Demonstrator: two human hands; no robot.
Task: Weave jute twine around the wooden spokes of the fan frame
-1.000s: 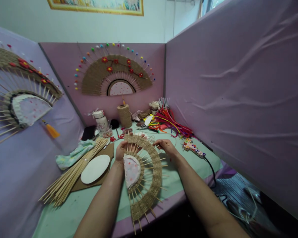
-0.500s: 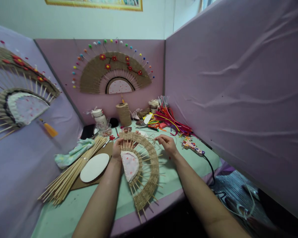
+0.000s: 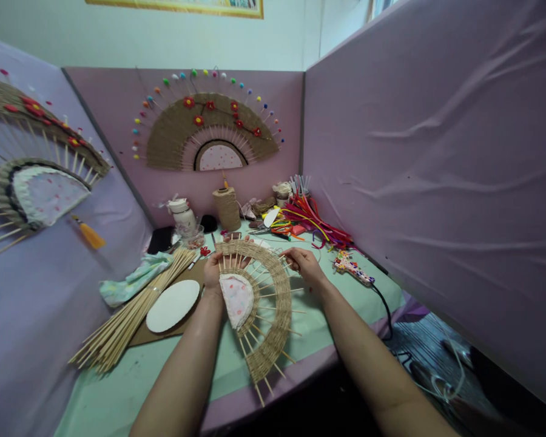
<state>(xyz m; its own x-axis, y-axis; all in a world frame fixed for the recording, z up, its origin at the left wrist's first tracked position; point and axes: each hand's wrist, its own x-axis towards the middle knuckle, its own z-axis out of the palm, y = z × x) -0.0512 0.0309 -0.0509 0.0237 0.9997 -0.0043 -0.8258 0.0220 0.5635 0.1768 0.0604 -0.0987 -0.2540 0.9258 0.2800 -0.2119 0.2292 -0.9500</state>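
My left hand (image 3: 213,276) grips the upper left end of a half-round woven fan (image 3: 281,297), with fingers showing behind its sticks. The fan has thin wooden ribs, a wide twine band, a narrow inner band and a white half-disc centre (image 3: 237,300) with pink spots. Its straight side faces left and the rib ends stick out past the band. At the upper right edge of the band, my right hand (image 3: 303,264) is closed in a pinch on a thin strand of twine, partly hidden by the fingers. Loose loops of twine lie behind the fan.
Left on the table lie bundled sticks (image 3: 136,312), a white oval card (image 3: 173,306) and a cloth (image 3: 134,282). A twine spool (image 3: 227,209) and white bottle (image 3: 182,215) stand behind. Coloured pipe cleaners (image 3: 316,221) and a corded glue gun (image 3: 352,268) are right. Decorated fans (image 3: 168,133) hang on partitions.
My right hand has moved slightly left, closer to the fan's edge. The fan has turned and lifted a little in my left hand.
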